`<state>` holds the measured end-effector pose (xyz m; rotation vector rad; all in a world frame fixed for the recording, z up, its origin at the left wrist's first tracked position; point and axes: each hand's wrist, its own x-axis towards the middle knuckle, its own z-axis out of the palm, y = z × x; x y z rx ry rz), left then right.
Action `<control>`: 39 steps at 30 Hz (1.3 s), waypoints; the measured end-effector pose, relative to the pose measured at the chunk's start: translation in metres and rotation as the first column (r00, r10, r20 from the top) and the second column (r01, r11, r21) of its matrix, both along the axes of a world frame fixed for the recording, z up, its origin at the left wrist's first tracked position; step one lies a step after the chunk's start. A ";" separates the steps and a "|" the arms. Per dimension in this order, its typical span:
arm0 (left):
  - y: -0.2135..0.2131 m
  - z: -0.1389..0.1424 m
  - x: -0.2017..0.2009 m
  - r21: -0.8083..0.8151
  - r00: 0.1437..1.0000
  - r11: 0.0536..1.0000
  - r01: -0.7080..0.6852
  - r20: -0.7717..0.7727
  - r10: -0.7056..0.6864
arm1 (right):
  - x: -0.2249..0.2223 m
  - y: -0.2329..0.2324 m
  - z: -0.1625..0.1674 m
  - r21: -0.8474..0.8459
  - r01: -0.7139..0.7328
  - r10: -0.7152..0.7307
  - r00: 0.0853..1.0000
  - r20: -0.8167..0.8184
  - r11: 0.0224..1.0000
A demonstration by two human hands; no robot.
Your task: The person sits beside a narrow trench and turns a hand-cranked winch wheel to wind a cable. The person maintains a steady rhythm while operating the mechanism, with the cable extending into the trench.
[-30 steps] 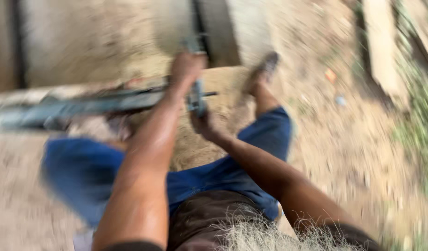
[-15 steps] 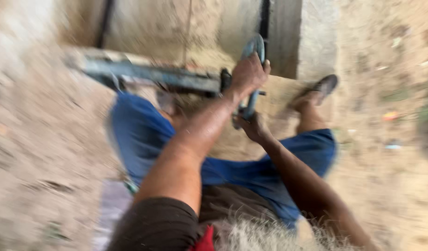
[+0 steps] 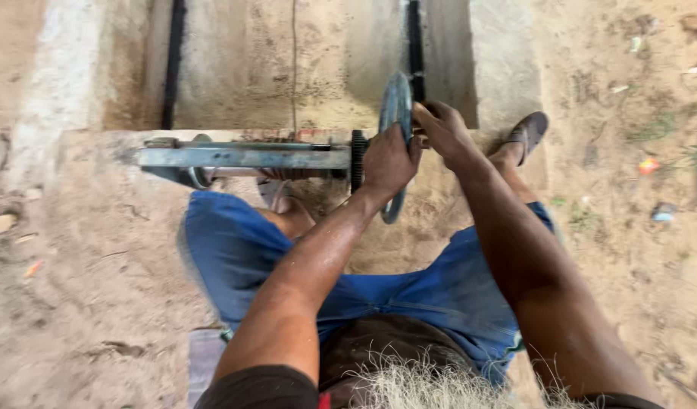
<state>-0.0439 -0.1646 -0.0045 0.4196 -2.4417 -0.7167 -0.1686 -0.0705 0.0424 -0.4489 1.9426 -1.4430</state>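
Since a second ago your view steadied: both grips now clench the round grey metal handwheel at upper centre, left hand below, right hand above, beside the flat grey steel bar.

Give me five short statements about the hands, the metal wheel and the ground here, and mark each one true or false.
1. Both hands grip the round metal wheel. True: the left hand holds its near side and the right hand its far side.
2. The wheel lies flat on the ground. False: it stands on edge at the end of a horizontal metal bar.
3. A small toothed gear sits on the bar beside the wheel. True.
4. The person wears long grey trousers. False: they wear blue shorts.
5. The ground is covered in thick grass. False: the sandy ground is mostly bare dirt with scattered litter.
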 end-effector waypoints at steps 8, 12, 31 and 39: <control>0.020 -0.027 0.011 -0.034 0.987 0.999 0.025 -0.156 -0.030 | -0.018 -0.061 -0.030 0.284 0.101 -0.026 0.967 -0.254 0.954; 0.021 -0.028 0.028 -0.004 0.986 0.996 0.094 -0.140 -0.094 | -0.033 -0.081 -0.030 0.262 0.117 -0.087 0.989 -0.123 0.958; 0.005 -0.033 0.055 0.691 0.999 0.722 0.046 -0.032 -0.033 | 0.012 -0.054 -0.062 -0.045 0.191 -0.196 0.941 -0.274 0.981; -0.041 -0.039 0.011 0.647 0.997 0.762 -0.035 -0.026 0.068 | 0.042 -0.030 -0.087 -0.151 0.133 -0.199 0.727 -0.657 0.980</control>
